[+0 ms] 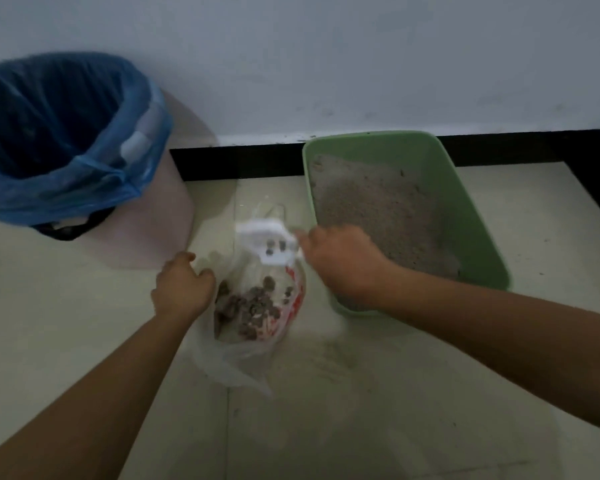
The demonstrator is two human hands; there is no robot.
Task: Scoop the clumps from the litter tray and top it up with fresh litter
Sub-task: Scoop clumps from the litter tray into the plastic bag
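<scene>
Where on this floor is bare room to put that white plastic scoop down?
Crowded between green plastic litter tray and blue-lined pink bin: the clear plastic bag of clumps, the left hand gripping its rim, the right hand holding the white scoop. Bare pale tile: nearer the person than the bag, and right of the tray.

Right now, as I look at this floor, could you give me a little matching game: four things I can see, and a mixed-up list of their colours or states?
Things:
1. litter tray
2. bin liner
3. scoop
4. plastic bag

Colours or states:
a. blue
b. clear, holds dark clumps
c. green
d. white, held by the right hand

Pairs: 1-c, 2-a, 3-d, 4-b.
</scene>
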